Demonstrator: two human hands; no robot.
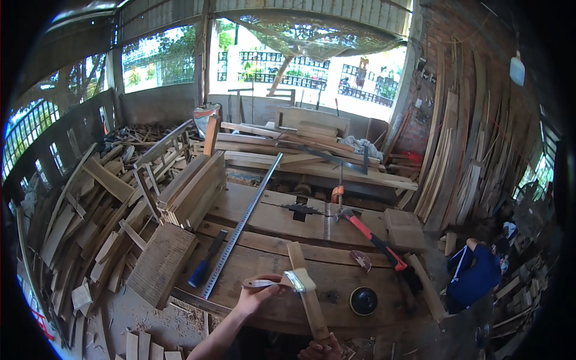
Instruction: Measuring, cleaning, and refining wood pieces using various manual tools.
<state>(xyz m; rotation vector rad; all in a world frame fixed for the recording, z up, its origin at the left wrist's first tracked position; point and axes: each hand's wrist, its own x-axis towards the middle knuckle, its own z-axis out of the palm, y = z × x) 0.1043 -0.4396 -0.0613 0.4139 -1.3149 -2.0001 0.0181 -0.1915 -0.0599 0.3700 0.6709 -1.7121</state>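
My left hand (pixel 262 296) is closed round the wooden handle of a flat paintbrush (pixel 293 281), which has a shiny metal ferrule and pale bristles. The bristles lie across the face of a narrow wooden strip (pixel 314 313). At the bottom of the view, my right hand (pixel 321 350) grips the near end of that strip, which slants up and away over the workbench (pixel 258 267). Just right of the strip is a round black disc (pixel 363 300) with a pale rim. A blue-handled chisel (pixel 207 259) and a long steel ruler (pixel 243 224) lie to the left.
A red-and-black hammer (pixel 375 237) lies on the right, near a circular saw blade (pixel 298 209) set in the bench. Wood blocks (pixel 161 261) and stacked boards stand left. Scrap wood (pixel 96 222) is heaped beyond. A person in blue (pixel 476 273) crouches at right.
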